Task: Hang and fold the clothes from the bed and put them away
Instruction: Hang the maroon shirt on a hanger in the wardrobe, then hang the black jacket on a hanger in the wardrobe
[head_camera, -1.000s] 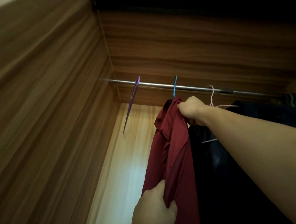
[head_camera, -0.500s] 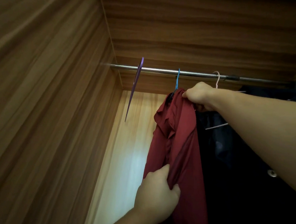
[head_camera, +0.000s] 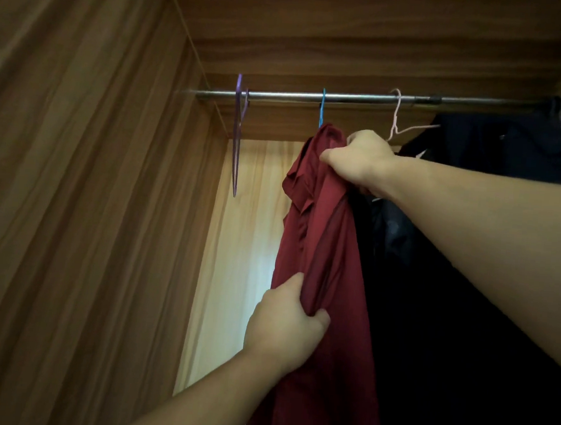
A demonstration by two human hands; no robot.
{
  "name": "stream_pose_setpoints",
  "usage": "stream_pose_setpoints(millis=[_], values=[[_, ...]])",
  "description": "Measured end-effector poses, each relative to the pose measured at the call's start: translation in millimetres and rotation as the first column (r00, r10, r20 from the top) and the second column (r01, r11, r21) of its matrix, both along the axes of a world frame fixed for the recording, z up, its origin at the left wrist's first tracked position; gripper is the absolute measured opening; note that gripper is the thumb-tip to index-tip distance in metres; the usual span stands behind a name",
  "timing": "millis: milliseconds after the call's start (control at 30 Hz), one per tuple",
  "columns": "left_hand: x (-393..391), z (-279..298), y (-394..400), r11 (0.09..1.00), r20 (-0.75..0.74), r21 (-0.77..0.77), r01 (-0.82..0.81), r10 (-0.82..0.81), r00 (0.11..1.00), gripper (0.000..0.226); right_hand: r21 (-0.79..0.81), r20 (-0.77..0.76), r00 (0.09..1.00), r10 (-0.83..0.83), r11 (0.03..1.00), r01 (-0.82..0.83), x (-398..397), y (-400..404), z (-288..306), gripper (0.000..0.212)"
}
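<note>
Inside a wooden wardrobe (head_camera: 76, 200), a dark red shirt (head_camera: 319, 247) hangs from a blue hanger (head_camera: 322, 108) hooked over the metal rail (head_camera: 345, 97). It sits between an empty purple hanger (head_camera: 237, 137) on its left and dark garments (head_camera: 465, 289) on its right, pressed close against them.

The right hand (head_camera: 361, 161) clutches the cloth at the shoulder, just under the hook, fingers curled into the fabric. The left hand (head_camera: 285, 327) pinches a fold lower down along the front edge, thumb on top and fingers tucked behind.

The shirt looks light, thin and soft: it drapes in long loose folds and bunches easily where each hand gathers it. The faint sheen suggests a smooth weave that could slide off the hanger's arms if tugged sideways. A hold at the shoulder seam or collar, where the cloth is doubled, would probably steady it best, while a gentle downward pull on the front edge should draw out the creases. Nothing here is fragile, though the hanger's thin hook may swing on the rail.

A pale pink hanger (head_camera: 396, 121) hangs further right, and whether it carries one of the dark garments is hard to tell in the dim light.

No brand, label or writing can be read anywhere in view.
</note>
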State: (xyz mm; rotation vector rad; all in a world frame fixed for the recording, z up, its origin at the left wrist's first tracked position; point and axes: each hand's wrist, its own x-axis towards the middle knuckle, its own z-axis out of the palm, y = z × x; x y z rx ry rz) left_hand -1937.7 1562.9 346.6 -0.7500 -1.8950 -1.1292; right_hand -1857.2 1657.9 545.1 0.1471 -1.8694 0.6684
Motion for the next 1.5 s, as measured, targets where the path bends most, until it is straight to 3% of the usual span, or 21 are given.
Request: stream_pose_setpoints(millis=[200, 333, 500, 667, 767, 1000, 1133, 1267, 1500], values=[[29.3, 2.0, -7.2, 1.000, 0.040, 0.002, 0.006, -0.006, 0.999, 0.039, -0.016, 0.095, 0.995, 0.025, 1.000, -0.024, 24.0, -0.4, -24.8, 0.029], [51.9, -4.7, -14.9, 0.998, 0.102, -0.023, 0.051, -0.049, 0.994, 0.065, -0.034, 0.166, 0.985, -0.042, 0.998, 0.048, 46.5, -13.8, -44.2, 0.035], [80.9, -26.2, -36.3, 0.984, 0.157, -0.025, 0.177, -0.171, 0.973, 0.079, -0.074, 0.266, 0.959, -0.098, 0.990, 0.122, 74.3, -39.9, -88.3, 0.037], [109.5, -53.3, -60.9, 0.944, 0.225, -0.052, 0.325, -0.306, 0.925, 0.105, -0.117, 0.386, 0.903, -0.190, 0.961, 0.252, 102.9, -56.9, -141.9, 0.064], [126.9, -63.8, -70.0, 0.927, 0.267, -0.076, 0.367, -0.336, 0.903, 0.102, -0.118, 0.466, 0.860, -0.210, 0.948, 0.296, 129.2, -63.2, -167.8, 0.069], [182.5, -86.6, -88.1, 0.879, 0.296, -0.257, 0.402, -0.324, 0.898, 0.090, -0.107, 0.556, 0.787, -0.267, 0.916, 0.386, 225.4, -71.9, -228.1, 0.058], [232.5, -113.1, -84.3, 0.811, 0.257, -0.438, 0.389, -0.301, 0.918, 0.076, 0.102, 0.608, 0.643, -0.466, 0.849, 0.519, 301.2, -65.0, -269.7, 0.056], [302.3, -149.6, -75.0, 0.724, 0.247, -0.554, 0.411, -0.329, 0.912, 0.068, 0.346, 0.582, 0.428, -0.692, 0.687, 0.639, 404.3, -65.2, -313.4, 0.056], [451.8, -232.1, -43.1, 0.426, 0.303, -0.727, 0.539, -0.506, 0.807, 0.060, 0.473, 0.660, 0.076, -0.747, 0.493, 0.730, 598.7, -81.1, -407.9, 0.056]])
